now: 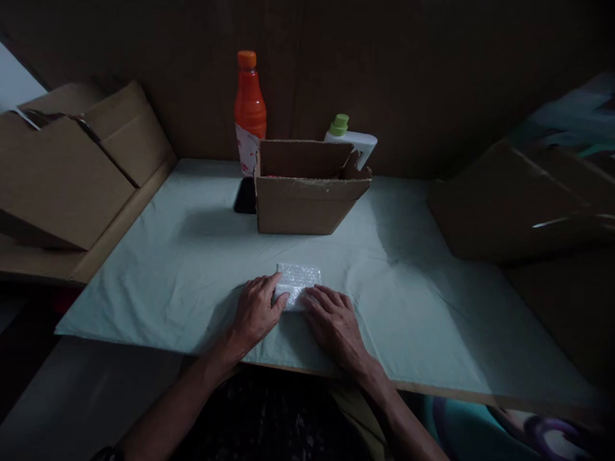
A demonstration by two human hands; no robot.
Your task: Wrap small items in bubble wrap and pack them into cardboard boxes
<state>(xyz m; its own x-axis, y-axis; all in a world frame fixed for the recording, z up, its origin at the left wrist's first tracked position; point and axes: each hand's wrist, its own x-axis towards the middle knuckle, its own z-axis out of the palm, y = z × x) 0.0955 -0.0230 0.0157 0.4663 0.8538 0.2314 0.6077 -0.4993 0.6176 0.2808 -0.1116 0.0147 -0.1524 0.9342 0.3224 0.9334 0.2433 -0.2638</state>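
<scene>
Fingers flank the wrap [298,276]!

Here we have it, lying on the cloth [192,282] between our fingers. On our left hand [257,306], thumb and forefinger stand well parted, both touching the wrap's left side. Our right hand [335,320] lays bent fingers over its near right corner; the thumb's hidden, so whether they pinch, we can't say. Straight beyond the fingertips, the box [302,208]!
</scene>
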